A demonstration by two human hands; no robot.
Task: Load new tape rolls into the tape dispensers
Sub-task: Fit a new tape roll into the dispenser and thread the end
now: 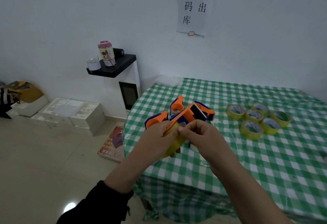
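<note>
L hand (159, 135), R hand (200, 133) grip loaded dispenser (189, 113) over green-check table (230, 161) by white wall (70, 20).

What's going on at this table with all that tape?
A person is loading tape. The left hand grips an orange dispenser with a yellow roll in it; the right hand pinches the tape end beside it. Six spare rolls and other dispensers lie on the checked cloth.

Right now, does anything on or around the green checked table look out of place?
One thing: a red printed booklet lies flat on the tiled floor beside the green checked tablecloth, as if dropped. The six yellow tape rolls sit in a tidy cluster.
</note>
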